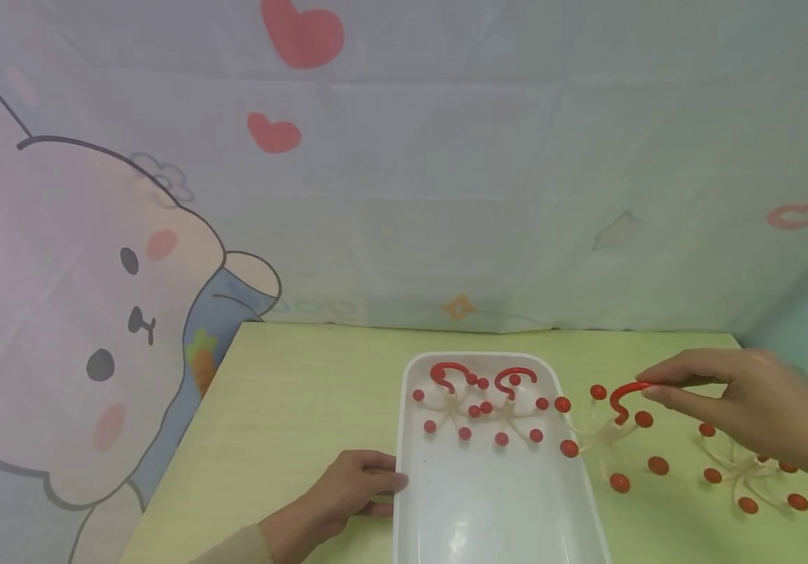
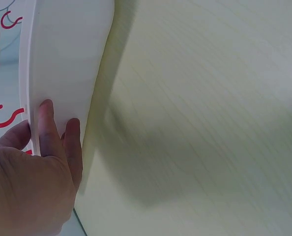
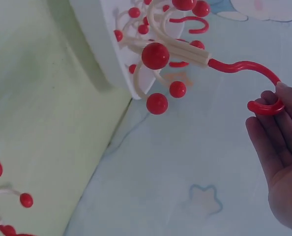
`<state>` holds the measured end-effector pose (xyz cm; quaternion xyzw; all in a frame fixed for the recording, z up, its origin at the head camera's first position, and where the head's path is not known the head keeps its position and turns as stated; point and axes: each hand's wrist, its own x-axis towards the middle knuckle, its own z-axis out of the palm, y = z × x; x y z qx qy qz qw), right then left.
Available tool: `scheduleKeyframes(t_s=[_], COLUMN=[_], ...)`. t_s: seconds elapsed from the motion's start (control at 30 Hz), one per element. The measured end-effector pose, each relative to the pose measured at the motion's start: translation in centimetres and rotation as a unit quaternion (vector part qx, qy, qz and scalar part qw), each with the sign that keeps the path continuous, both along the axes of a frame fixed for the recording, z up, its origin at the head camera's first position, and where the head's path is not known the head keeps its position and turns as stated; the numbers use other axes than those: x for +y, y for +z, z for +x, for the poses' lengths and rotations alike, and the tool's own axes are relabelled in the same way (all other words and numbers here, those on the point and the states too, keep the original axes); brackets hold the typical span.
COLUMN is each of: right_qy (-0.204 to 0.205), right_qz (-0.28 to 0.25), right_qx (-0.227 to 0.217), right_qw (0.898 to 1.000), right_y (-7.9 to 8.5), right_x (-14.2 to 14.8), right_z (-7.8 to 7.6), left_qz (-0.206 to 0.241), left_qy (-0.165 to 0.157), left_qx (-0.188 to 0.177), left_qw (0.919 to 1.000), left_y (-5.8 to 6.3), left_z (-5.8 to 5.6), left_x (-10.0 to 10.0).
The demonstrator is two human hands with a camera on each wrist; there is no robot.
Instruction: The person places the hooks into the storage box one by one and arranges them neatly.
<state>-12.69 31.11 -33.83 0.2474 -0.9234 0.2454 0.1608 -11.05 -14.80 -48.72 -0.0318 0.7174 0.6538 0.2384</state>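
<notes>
My right hand (image 1: 745, 399) pinches the red hook of a hanger (image 1: 610, 431) between thumb and fingers. Cream arms with red ball ends spread from its stem, held beside the tray's right wall. In the right wrist view, the held hanger (image 3: 188, 51) overlaps the tray, its hook curling by the fingers. My left hand (image 1: 347, 489) grips the left wall of a white tray (image 1: 460, 501), thumb at the rim and fingers against the outside. Inside the tray's far end stand two like hangers, a left one (image 1: 451, 403) and a right one (image 1: 509, 407), hooks up.
Another such hanger (image 1: 749, 470) is on the light green table (image 1: 305, 392) at the right, partly hidden behind my right hand. A printed cloth (image 1: 404, 235) with hearts and a cartoon animal hangs behind the table.
</notes>
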Motion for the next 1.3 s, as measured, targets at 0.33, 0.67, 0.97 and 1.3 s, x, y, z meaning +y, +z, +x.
scheduleKeyframes(t_s=[0.33, 0.67, 0.97, 1.3], right_qy=[0.088, 0.142, 0.174, 0.196], right_qz=[-0.051, -0.073, -0.08, -0.108], right_qx=[-0.042, -0.08, -0.127, -0.161], right_qw=[0.994, 0.984, 0.973, 0.961], right_y=[0.1, -1.0, -2.8, -4.1], right_x=[-4.4, -8.0, -11.0, -13.5], right_z=[-1.3, -2.2, -2.8, -2.4], left_qz=[-0.003, -0.001, -0.005, 0.002], left_qy=[0.0, -0.001, -0.001, -0.005], left_qx=[-0.008, -0.009, -0.006, -0.003], left_qw=[1.0, 1.0, 1.0, 1.0], left_y=[0.2, 0.2, 0.2, 0.2], left_z=[0.0, -0.1, -0.2, 0.0], left_x=[0.0, 0.1, 0.1, 0.1])
